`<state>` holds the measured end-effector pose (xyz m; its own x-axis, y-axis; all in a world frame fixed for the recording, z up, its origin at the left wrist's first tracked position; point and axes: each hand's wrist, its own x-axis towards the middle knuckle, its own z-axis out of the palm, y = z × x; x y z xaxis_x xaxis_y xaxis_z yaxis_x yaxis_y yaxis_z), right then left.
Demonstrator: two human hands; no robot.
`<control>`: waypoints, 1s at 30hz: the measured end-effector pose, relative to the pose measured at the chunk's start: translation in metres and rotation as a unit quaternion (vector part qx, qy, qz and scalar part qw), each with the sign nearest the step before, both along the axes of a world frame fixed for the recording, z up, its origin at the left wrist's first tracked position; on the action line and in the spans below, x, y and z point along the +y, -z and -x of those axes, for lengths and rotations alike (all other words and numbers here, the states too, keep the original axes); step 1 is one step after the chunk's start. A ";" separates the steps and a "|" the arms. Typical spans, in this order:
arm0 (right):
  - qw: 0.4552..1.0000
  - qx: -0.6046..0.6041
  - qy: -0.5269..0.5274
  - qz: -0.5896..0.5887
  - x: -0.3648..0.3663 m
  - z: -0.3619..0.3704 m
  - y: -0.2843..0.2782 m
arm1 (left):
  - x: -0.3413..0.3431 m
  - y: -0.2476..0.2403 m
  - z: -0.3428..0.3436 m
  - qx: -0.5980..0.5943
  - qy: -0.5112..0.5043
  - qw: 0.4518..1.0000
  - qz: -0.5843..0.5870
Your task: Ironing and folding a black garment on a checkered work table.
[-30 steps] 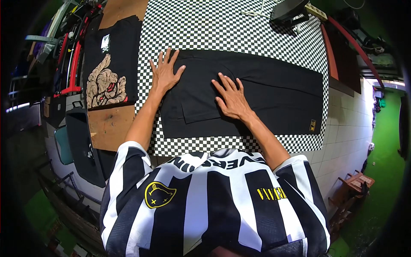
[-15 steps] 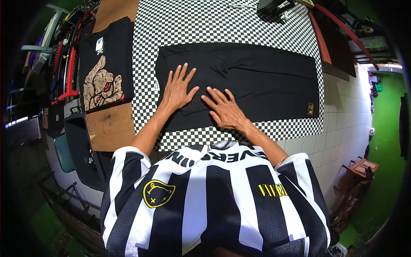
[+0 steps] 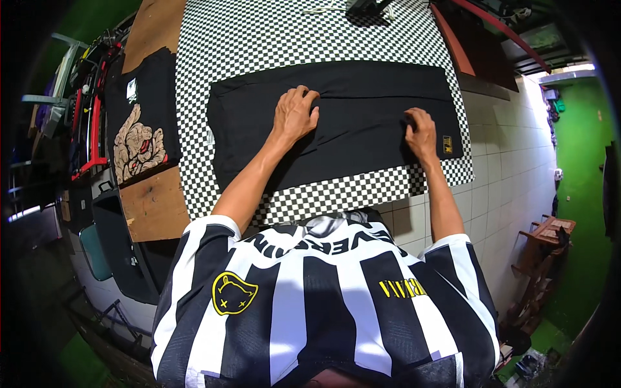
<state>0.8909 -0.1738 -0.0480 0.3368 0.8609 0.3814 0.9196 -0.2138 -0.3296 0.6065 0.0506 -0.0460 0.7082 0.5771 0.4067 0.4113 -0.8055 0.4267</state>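
Observation:
A folded black garment (image 3: 362, 139), seemingly shorts or trousers, lies flat across a black-and-white checkered cloth (image 3: 291, 39). Near its right end sits a small gold-marked label (image 3: 447, 144). My left hand (image 3: 295, 115) is on the garment left of its middle, its fingers bent together against the fabric where a long crease begins; the fingertips are partly hidden. Close to the label, my right hand (image 3: 422, 134) is over the fabric with loosely bent fingers, the thumb apart from the forefinger. A shadow falls beside it.
On bare wood (image 3: 155, 204) to the left lies a folded black printed shirt (image 3: 143, 116). A dark device with a cable (image 3: 369, 11) stands at the far edge. Beyond the table's right side are white floor tiles (image 3: 495, 142) and a wooden chair (image 3: 546, 233).
My hands have spread apart: the right slid toward the label end, the left a little rightward. Their flat, spread fingers are now bent. Creases near the garment's middle look straighter.

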 end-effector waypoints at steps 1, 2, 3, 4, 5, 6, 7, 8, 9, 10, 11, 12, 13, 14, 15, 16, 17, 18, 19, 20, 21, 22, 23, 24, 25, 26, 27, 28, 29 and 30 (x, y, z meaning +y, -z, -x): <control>1.000 -0.005 -0.003 0.008 -0.002 -0.023 -0.004 | -0.002 0.001 -0.012 0.014 -0.001 1.000 0.009; 1.000 -0.007 -0.007 0.014 -0.002 -0.040 -0.006 | -0.002 0.002 -0.016 0.032 -0.002 0.999 0.016; 1.000 -0.009 -0.018 0.022 0.000 -0.056 -0.007 | -0.003 0.004 -0.019 0.033 -0.006 0.999 0.015; 1.000 -0.008 -0.022 0.021 0.001 -0.071 -0.008 | -0.002 0.006 -0.019 0.063 -0.018 0.998 0.022; 0.998 -0.034 -0.034 0.039 0.001 -0.085 -0.008 | -0.001 0.008 -0.019 0.093 -0.029 0.995 0.029; 0.995 -0.061 -0.045 0.058 0.001 -0.098 -0.007 | 0.000 0.010 -0.016 0.095 -0.033 0.995 0.028; 0.995 -0.060 -0.051 0.057 0.002 -0.110 -0.007 | -0.003 0.011 -0.014 0.098 -0.050 0.994 0.023; 0.994 -0.068 -0.056 0.067 0.002 -0.121 -0.008 | -0.005 0.012 -0.012 0.101 -0.067 0.992 0.019; 0.992 -0.076 -0.061 0.078 0.002 -0.132 -0.008 | -0.005 0.014 -0.008 0.108 -0.072 0.991 0.011; 0.991 -0.082 -0.064 0.088 0.002 -0.139 -0.007 | -0.002 0.009 -0.003 0.125 -0.079 0.989 0.007; 0.987 -0.104 -0.078 0.096 0.002 -0.146 -0.006 | 0.000 0.008 0.000 0.128 -0.079 0.989 0.002; 0.987 -0.102 -0.081 0.095 0.001 -0.150 -0.002 | 0.002 0.008 0.003 0.132 -0.078 0.988 -0.004; 0.986 -0.101 -0.092 0.093 0.002 -0.150 -0.003 | 0.004 0.006 0.006 0.135 -0.081 0.988 -0.004; 0.985 -0.101 -0.102 0.091 0.004 -0.150 -0.003 | 0.006 0.005 0.009 0.137 -0.083 0.987 -0.015; 0.986 -0.097 -0.105 0.090 0.006 -0.151 -0.002 | 0.007 0.003 0.012 0.139 -0.085 0.986 -0.027; 0.984 -0.107 -0.114 0.080 0.008 -0.156 -0.002 | 0.007 0.002 0.013 0.141 -0.086 0.986 -0.027; 0.983 -0.116 -0.123 0.070 0.009 -0.161 -0.002 | 0.005 0.000 0.014 0.139 -0.088 0.986 -0.027; 0.983 -0.114 -0.124 0.070 0.007 -0.165 -0.003 | 0.003 -0.001 0.016 0.138 -0.089 0.986 -0.027; 0.983 -0.109 -0.130 0.073 0.004 -0.164 -0.005 | 0.000 -0.001 0.018 0.136 -0.089 0.987 -0.016; 0.982 -0.103 -0.135 0.076 0.003 -0.164 -0.008 | -0.003 -0.002 0.019 0.138 -0.091 0.986 -0.017; 0.983 -0.101 -0.137 0.076 0.005 -0.167 -0.011 | -0.006 -0.003 0.020 0.127 -0.094 0.987 -0.027; 0.984 -0.083 -0.148 0.046 0.006 -0.167 -0.014 | -0.006 -0.005 0.019 0.116 -0.095 0.988 -0.039; 0.985 -0.065 -0.159 0.015 0.007 -0.167 -0.016 | -0.004 -0.007 0.016 0.118 -0.092 0.988 -0.039; 0.985 -0.063 -0.157 0.016 0.013 -0.166 -0.016 | -0.001 -0.009 0.013 0.115 -0.105 0.988 -0.027; 0.995 0.061 -0.076 0.005 0.022 -0.168 -0.016 | 0.000 -0.010 0.007 0.109 -0.116 0.987 -0.014; 0.983 0.182 0.008 -0.006 0.031 -0.174 -0.015 | 0.003 -0.012 -0.003 0.108 -0.113 0.988 -0.012; 0.985 0.168 0.017 -0.017 0.040 -0.186 -0.010 | 0.009 -0.014 -0.017 0.090 -0.121 0.989 -0.007; 0.985 0.169 0.018 -0.017 0.054 -0.185 -0.012 | 0.017 -0.013 -0.027 0.075 -0.134 0.988 -0.003; 0.989 0.146 0.008 -0.015 0.061 -0.192 -0.006 | 0.025 -0.007 -0.038 0.059 -0.138 0.989 0.006; 0.992 0.124 -0.002 -0.013 0.066 -0.197 0.002 | 0.031 -0.001 -0.048 0.059 -0.134 0.989 0.008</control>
<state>1.0876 -0.1083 -0.0497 0.4199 0.8533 0.3093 0.8108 -0.1995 -0.5504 0.6541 0.0816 -0.0453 0.5706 0.7560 0.3206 0.6567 -0.6545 0.3747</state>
